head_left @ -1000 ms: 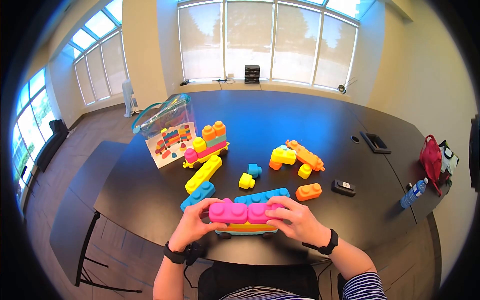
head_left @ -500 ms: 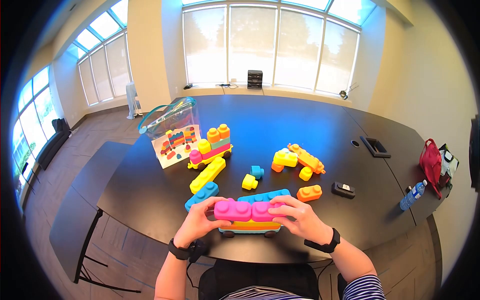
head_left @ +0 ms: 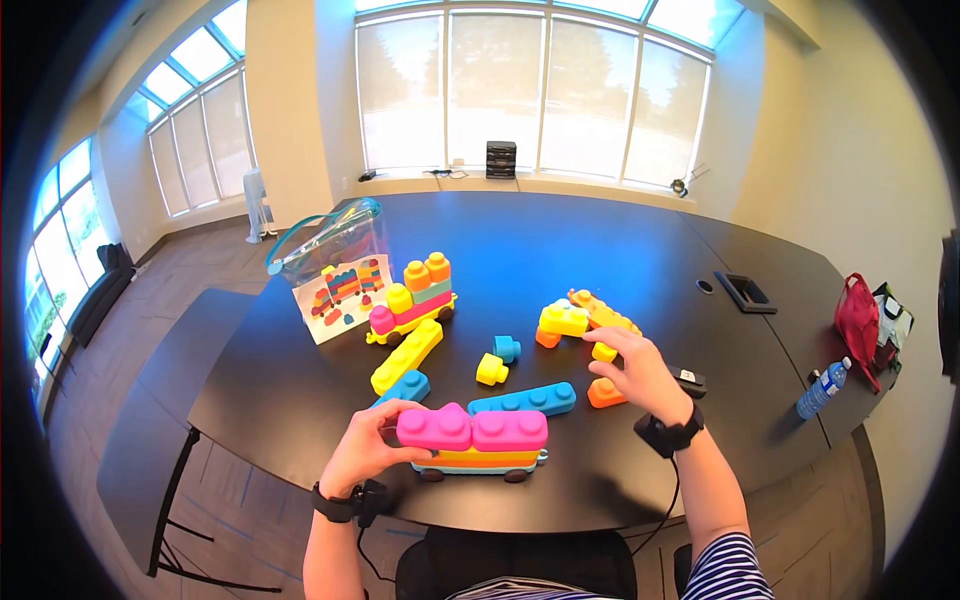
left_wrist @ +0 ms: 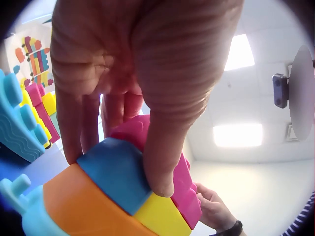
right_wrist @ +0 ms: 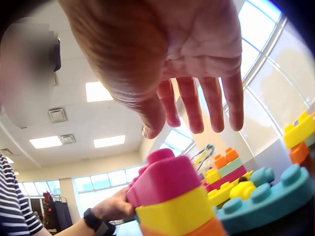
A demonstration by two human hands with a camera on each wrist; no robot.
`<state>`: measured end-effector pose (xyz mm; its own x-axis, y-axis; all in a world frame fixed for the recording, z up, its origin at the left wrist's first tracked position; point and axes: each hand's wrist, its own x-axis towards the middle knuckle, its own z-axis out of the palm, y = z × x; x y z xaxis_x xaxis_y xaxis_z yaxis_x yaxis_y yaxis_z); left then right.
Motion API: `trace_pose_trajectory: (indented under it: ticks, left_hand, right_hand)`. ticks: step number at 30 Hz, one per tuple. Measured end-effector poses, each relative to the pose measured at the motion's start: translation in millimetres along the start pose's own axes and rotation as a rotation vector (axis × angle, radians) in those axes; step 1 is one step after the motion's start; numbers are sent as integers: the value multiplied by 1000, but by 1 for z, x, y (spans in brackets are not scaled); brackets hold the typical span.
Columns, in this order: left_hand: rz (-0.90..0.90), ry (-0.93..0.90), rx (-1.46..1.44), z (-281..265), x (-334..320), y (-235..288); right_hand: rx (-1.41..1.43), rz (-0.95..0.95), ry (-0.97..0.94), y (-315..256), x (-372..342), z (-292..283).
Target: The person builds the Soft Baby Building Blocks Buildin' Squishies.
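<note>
My left hand (head_left: pixel 362 448) grips the left end of a toy block wagon (head_left: pixel 475 461). Its thumb lies along the near side and its fingers reach over the far side. Two pink blocks (head_left: pixel 510 431) form the wagon's top layer. Below them, the left wrist view shows a blue block (left_wrist: pixel 115 169), a yellow block (left_wrist: pixel 165 216) and an orange block (left_wrist: pixel 81 204) on a light blue base. My right hand (head_left: pixel 645 382) holds nothing, its fingers extended above an orange block (head_left: pixel 604 393). A long blue block (head_left: pixel 525 400) lies just behind the wagon.
A yellow-based block train (head_left: pixel 420 305) stands near a clear bag (head_left: pixel 335 235) and a picture card (head_left: pixel 345 298). Loose yellow and blue blocks lie mid-table, including a long yellow block (head_left: pixel 408 357). To the right are a black case (head_left: pixel 690 381) and a water bottle (head_left: pixel 823 388).
My right hand has let go of the wagon's right end and moved right and forward toward the orange blocks. The left hand has kept its grip; the wagon sits slightly further left.
</note>
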<state>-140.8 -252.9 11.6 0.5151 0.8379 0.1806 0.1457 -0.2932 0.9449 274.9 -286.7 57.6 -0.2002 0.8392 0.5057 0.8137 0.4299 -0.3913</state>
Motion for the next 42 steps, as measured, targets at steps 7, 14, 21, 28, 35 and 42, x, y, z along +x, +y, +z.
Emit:
trace_pose_trajectory:
  ticks: [7, 14, 21, 28, 35, 42]
  left_hand:
    - [12, -6, 6, 3, 3, -2]
    - [40, 1, 25, 15, 4, -4]
    - [69, 1, 78, 21, 5, -3]
    - [71, 5, 54, 41, 8, -1]
    - [61, 21, 1, 47, 7, -3]
    - [49, 15, -22, 49, 8, -5]
  right_hand:
    - [29, 29, -384, 30, -1, 39]
    - [38, -102, -464, 27, 8, 100]
    - [281, -167, -55, -3, 25, 30]
    - [288, -187, -102, -90, 10, 7]
    - [166, -247, -185, -92, 7, 15]
    - [180, -222, -217, -90, 5, 17]
